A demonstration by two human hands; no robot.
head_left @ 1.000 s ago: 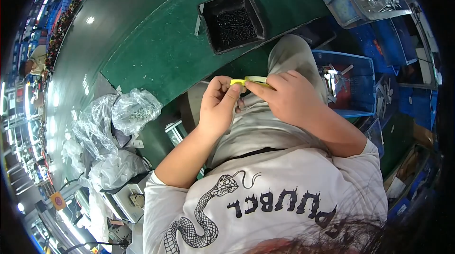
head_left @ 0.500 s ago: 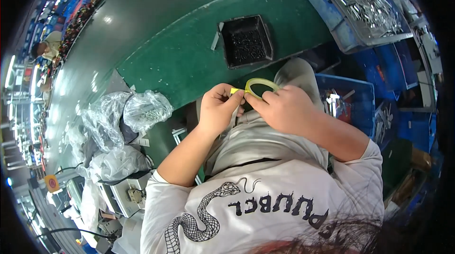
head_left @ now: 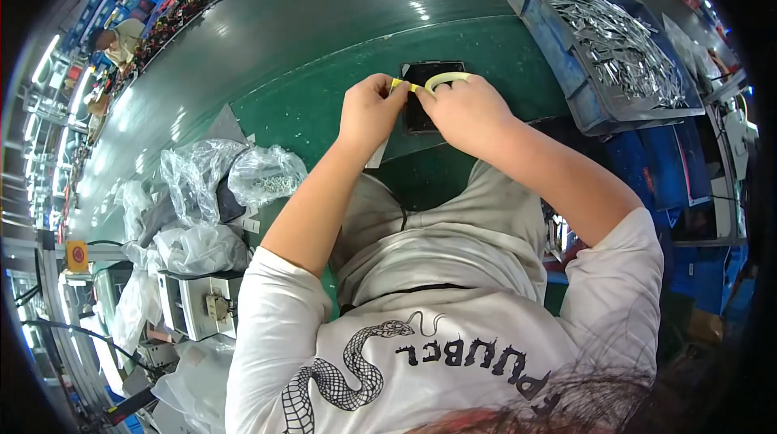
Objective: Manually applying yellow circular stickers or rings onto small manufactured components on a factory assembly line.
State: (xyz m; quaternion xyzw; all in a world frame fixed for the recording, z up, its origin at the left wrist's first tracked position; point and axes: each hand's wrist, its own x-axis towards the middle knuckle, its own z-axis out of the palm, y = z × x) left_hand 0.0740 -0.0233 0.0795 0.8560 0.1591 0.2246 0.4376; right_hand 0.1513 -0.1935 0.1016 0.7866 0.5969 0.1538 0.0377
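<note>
Over the green tabletop (head_left: pixel 316 102), both my hands are raised side by side. My right hand (head_left: pixel 469 114) grips a roll of pale yellow tape (head_left: pixel 447 77), whose ring stands out above the fingers. A short yellow stretch of tape (head_left: pixel 413 87) runs from the roll to my left hand (head_left: pixel 368 117), which pinches its end between thumb and fingers. Below my left hand a flat pale grey strip (head_left: pixel 377 155) sticks out; its upper part is hidden by the hand. Just behind my hands lies a black tray (head_left: pixel 419 123), partly covered by them.
At the back right stands a grey-blue crate (head_left: pixel 558 61) full of thin metal strips. Clear plastic bags (head_left: pixel 263 175), one with small metal parts, lie on the left. Below them is a white metal box (head_left: pixel 194 304). Farther off, another person (head_left: pixel 121 39) is at the far left.
Both hands have moved forward, away from my lap and over the black tray, with the tape roll and its yellow end still held. The whole view has shifted as well.
</note>
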